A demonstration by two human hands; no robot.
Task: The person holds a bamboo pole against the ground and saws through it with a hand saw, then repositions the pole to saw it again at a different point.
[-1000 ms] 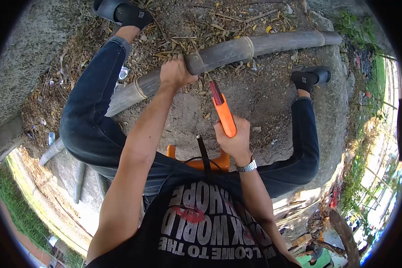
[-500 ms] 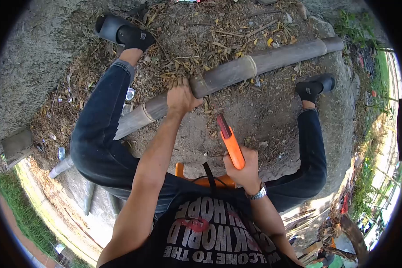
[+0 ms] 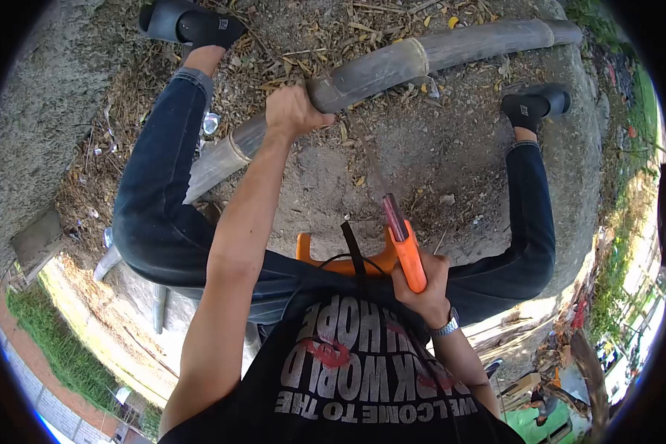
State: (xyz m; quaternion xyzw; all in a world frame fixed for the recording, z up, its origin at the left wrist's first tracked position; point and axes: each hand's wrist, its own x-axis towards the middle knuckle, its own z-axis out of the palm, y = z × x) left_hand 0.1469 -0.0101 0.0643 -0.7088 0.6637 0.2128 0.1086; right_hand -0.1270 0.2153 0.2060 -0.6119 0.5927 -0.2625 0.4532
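A thick grey bamboo pole [image 3: 377, 74] lies slantwise over the dirt, between the two spread legs. My left hand [image 3: 294, 111] is wrapped round it near its middle, fingers closed. My right hand [image 3: 422, 280] grips the orange handle of a saw [image 3: 410, 259], near my right thigh. The saw's thin blade runs up and left from the handle, and its far end reaches the pole just right of my left hand. Whether the teeth are inside a cut cannot be made out.
An orange object [image 3: 381, 259] with a black strap [image 3: 354, 248] lies at the waist. Other bamboo pieces [image 3: 158, 307] show at the lower left. Dry leaves and litter cover the ground. A person [image 3: 545, 405] is partly visible at the lower right.
My right hand and the saw have moved down and slightly right, and more of the blade shows. My left hand still holds the pole. The camera view has shifted, with the pole now higher.
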